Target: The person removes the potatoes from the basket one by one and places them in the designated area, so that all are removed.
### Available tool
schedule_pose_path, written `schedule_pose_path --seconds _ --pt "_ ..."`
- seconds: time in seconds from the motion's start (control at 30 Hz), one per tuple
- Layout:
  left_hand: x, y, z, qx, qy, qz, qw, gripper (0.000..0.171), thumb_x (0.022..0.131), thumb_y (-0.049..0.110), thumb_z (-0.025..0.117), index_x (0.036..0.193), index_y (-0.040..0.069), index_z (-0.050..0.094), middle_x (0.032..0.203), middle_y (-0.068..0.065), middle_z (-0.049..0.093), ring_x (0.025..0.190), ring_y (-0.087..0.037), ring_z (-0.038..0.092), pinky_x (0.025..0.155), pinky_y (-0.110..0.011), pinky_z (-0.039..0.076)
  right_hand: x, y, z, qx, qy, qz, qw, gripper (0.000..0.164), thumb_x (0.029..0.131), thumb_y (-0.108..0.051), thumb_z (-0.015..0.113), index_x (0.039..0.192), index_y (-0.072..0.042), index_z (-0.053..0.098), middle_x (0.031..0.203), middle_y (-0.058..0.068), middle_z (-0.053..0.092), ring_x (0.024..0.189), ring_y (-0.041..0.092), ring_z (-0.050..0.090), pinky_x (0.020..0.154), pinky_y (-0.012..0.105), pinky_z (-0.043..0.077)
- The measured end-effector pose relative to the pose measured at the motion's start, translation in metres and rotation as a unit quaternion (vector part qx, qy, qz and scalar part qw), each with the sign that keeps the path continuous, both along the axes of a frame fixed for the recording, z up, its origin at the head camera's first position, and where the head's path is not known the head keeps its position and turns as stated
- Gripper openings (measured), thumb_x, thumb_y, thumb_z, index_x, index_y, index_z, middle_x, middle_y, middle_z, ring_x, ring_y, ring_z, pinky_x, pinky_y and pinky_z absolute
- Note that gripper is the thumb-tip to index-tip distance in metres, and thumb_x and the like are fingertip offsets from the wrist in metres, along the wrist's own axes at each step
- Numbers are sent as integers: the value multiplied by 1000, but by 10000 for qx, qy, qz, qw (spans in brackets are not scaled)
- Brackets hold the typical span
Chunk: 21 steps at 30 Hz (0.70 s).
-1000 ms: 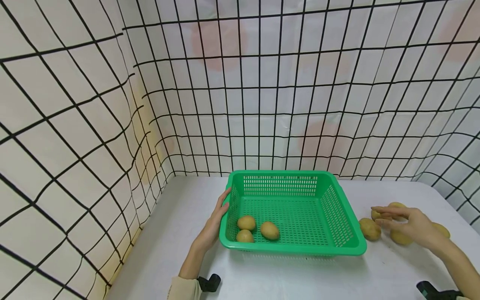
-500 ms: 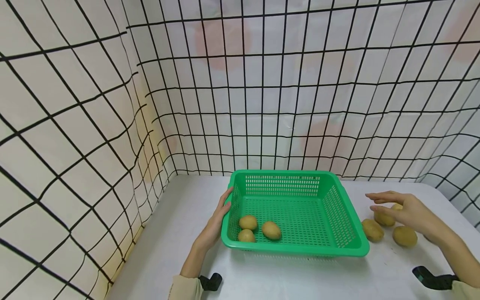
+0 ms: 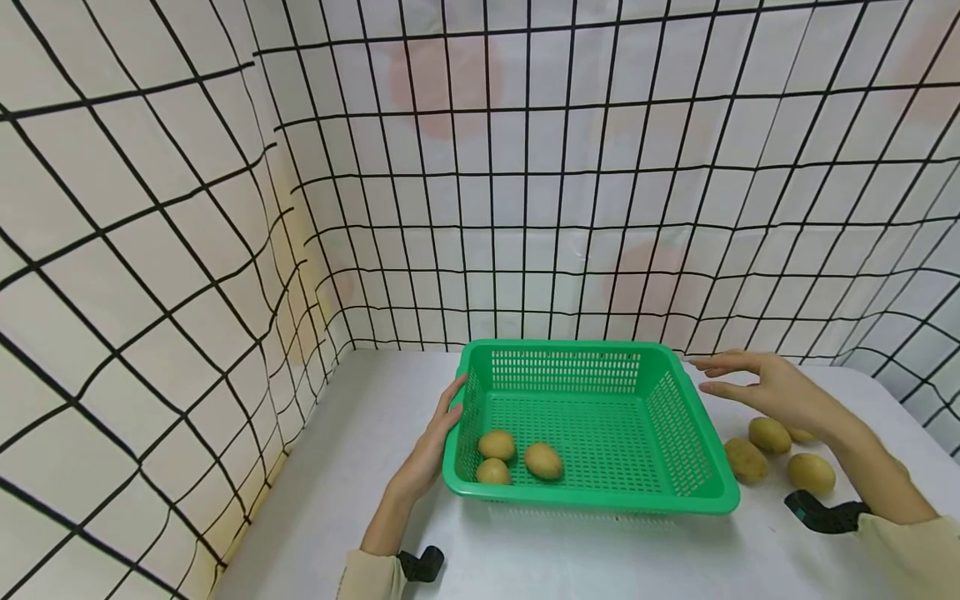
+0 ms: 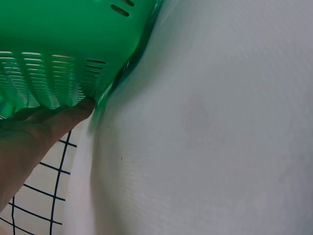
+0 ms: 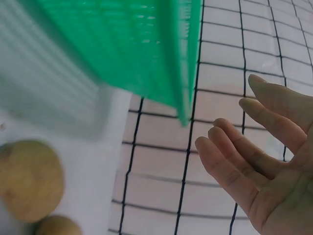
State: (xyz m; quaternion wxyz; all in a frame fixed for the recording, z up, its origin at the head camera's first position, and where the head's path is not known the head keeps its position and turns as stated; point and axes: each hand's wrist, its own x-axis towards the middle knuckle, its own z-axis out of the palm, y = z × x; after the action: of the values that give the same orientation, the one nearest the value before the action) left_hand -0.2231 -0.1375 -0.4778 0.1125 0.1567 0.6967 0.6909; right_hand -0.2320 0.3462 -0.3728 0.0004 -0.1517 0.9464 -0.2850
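Note:
The green plastic basket (image 3: 562,433) stands on the table with three potatoes in its left part, among them one potato (image 3: 543,461) a little apart. My left hand (image 3: 423,454) rests against the basket's left side; in the left wrist view its straight fingers (image 4: 68,119) touch the slotted wall. Beyond the basket's right rim, my right hand (image 3: 768,392) hovers over the table, holding nothing. In the right wrist view, the right hand (image 5: 266,161) has its fingers spread and loosely bent near the basket corner. Several potatoes (image 3: 812,474) lie right of the basket, partly behind the right forearm.
A black wire grid (image 3: 570,225) stands before pale walls behind and on both sides. The white table (image 3: 570,554) spreads around the basket. Each wrist carries a black mount, such as the right wrist mount (image 3: 825,512).
My right hand has lifted off the potatoes on the right and moved left and back toward the basket's far right corner, empty. The left hand stays at the basket; the three potatoes inside have not moved.

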Motion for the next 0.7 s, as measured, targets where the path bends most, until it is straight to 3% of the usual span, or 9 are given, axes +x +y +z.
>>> schedule_pose_path --seconds 0.37,0.5,0.7 --pt "0 0 -1 -21 1 1 10000 53 113 44 26 164 41 11 175 0 1 162 -33 0 124 -72 7 -18 -39 21 -111 175 598 9980 46 100 -33 69 141 -12 64 129 18 71 124 45 60 91 70 51" --pt "0 -1 -1 -27 5 12 10000 53 113 45 26 164 41 11 175 1 1 162 -33 0 124 -72 8 -24 -50 22 -156 216 794 9965 47 99 -30 71 142 -11 64 125 16 72 119 44 63 90 68 53" --pt "0 -1 -1 -26 17 15 10000 53 113 45 27 164 42 11 175 1 1 162 -33 2 124 -71 10 -35 -70 21 -271 91 1086 9937 46 97 -30 74 138 -10 67 125 12 74 117 38 66 97 72 48"
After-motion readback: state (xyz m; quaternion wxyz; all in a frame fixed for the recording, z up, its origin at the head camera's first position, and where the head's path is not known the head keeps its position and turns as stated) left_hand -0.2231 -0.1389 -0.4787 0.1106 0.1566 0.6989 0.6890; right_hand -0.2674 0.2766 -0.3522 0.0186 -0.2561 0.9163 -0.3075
